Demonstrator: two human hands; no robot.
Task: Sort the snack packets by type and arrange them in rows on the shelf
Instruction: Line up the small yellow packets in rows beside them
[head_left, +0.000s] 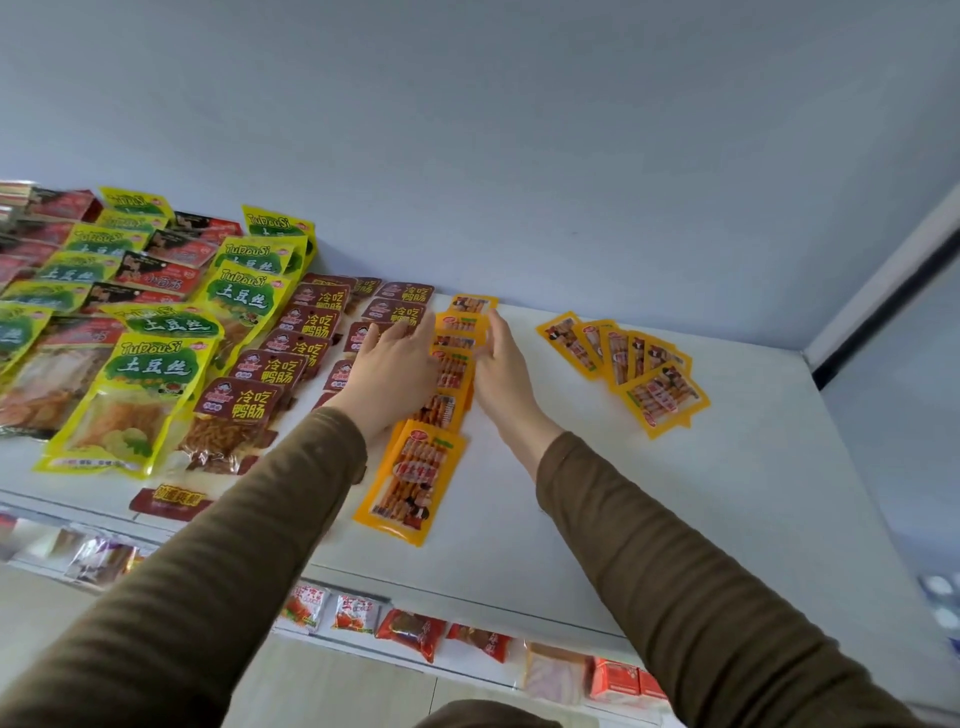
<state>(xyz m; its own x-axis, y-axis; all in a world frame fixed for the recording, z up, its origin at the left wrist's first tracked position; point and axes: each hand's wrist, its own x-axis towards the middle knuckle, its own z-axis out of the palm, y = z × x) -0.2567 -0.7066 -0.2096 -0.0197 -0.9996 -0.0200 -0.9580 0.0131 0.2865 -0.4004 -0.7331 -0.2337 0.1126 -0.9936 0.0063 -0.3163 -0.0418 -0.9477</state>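
A row of orange snack packets (410, 480) runs from the shelf's front toward the wall. My left hand (397, 369) lies with straight fingers against the row's left side, partly over dark red packets (400, 307). My right hand (501, 358) lies flat along the row's right side, fingers extended toward the back packet (471, 303). A fanned group of several orange packets (631, 364) lies apart to the right. Another dark red row (244, 415) and yellow-green packets (140, 389) sit further left.
The white shelf (675, 493) has bare surface at right, bounded by the blue wall (519, 156) behind and a side panel (883, 291). Black-red packets (156, 270) lie at far left. A lower shelf holds assorted red and white packets (410, 631).
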